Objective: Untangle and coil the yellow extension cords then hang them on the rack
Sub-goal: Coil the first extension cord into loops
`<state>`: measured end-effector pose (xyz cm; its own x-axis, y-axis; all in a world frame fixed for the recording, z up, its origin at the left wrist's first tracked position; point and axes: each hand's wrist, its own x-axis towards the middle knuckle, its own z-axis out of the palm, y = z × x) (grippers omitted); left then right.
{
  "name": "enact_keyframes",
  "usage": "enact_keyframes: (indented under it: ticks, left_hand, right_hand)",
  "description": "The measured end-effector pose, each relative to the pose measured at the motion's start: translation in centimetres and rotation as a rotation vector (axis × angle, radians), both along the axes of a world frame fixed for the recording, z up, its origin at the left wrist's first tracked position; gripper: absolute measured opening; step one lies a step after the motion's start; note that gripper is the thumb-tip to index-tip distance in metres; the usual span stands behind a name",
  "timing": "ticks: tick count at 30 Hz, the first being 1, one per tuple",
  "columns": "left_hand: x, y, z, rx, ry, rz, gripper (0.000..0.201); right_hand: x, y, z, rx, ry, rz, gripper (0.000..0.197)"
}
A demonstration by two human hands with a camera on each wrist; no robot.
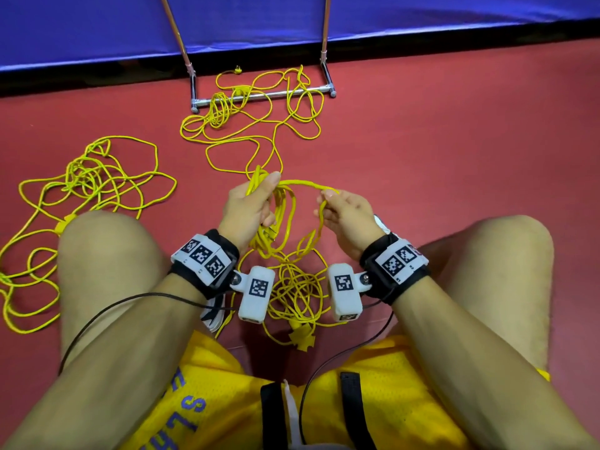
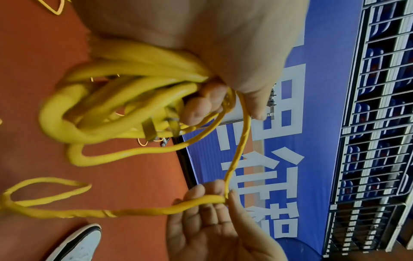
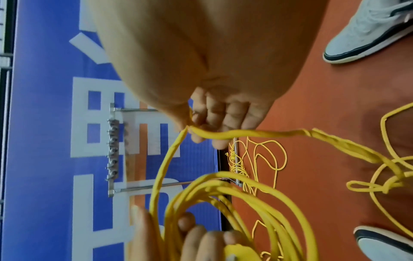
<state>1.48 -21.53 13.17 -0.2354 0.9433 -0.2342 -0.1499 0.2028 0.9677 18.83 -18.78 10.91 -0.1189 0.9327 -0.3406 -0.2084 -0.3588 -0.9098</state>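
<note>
I've got a bundle of loops (image 1: 276,219) bunched in my left hand (image 1: 246,206), fingers curled tight around them with the thumb on top. My right hand (image 1: 344,212) pinches the free run of the same cord (image 2: 201,203) between thumb and fingertips, feeding the next loop across. So I'd say I'm partway through coiling the first cord — a handful of turns done, and the rest of it is a knotted pile (image 1: 298,293) just below my wrists, between my knees.

Lots left, I reckon. Beyond my hands a second tangle (image 1: 259,118) sprawls over the foot bar of the rack (image 1: 263,95), and off to my left another loose mess (image 1: 87,190) lies on the red floor (image 1: 454,141). Nothing hangs on the rack yet — its row of hooks (image 3: 112,151) looks bare from the right wrist view.

Writing: the blue banner (image 2: 324,123) behind the rack has big white Chinese characters, cropped, can't read them properly. My yellow shorts (image 1: 227,401) have purple print, something like "S L 7", partly hidden. The wrist bands carry square black-and-white code tags.
</note>
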Motion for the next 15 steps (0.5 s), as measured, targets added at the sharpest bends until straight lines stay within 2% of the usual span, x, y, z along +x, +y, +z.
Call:
enact_keyframes:
  ticks: [3, 6, 8, 10, 12, 14, 15]
  left_hand:
    - [-0.6, 0.2, -0.1, -0.024, 0.062, 0.029, 0.040]
    - [-0.7, 0.1, 0.1, -0.070, -0.001, 0.026, 0.050]
    - [-0.6, -0.2, 0.3, -0.133, -0.054, -0.056, 0.052]
    - [-0.2, -0.9, 0.5, -0.179, -0.117, -0.234, 0.045]
    - [0.4, -1.5, 1.0, -0.161, -0.235, -0.334, 0.035]
    - [0.5, -1.4, 1.7, -0.147, -0.410, -0.312, 0.038]
    - [0.4, -1.2, 2.2, -0.154, -0.514, -0.303, 0.039]
  right_hand:
    - [0.9, 0.3, 0.6, 0.010, 0.140, 0.031, 0.021]
    - [1.4, 0.3, 1.5, 0.069, 0.234, 0.093, 0.022]
    - [1.7, 0.5, 2.0, 0.140, 0.252, 0.118, 0.022]
    - [1.9, 1.0, 2.1, 0.175, 0.238, 0.095, 0.022]
    - [2.3, 1.4, 2.0, 0.221, 0.081, 0.017, 0.020]
    - [2.5, 1.6, 1.0, 0.304, -0.263, -0.020, 0.023]
    - [2.4, 1.6, 0.6, 0.324, -0.440, -0.004, 0.036]
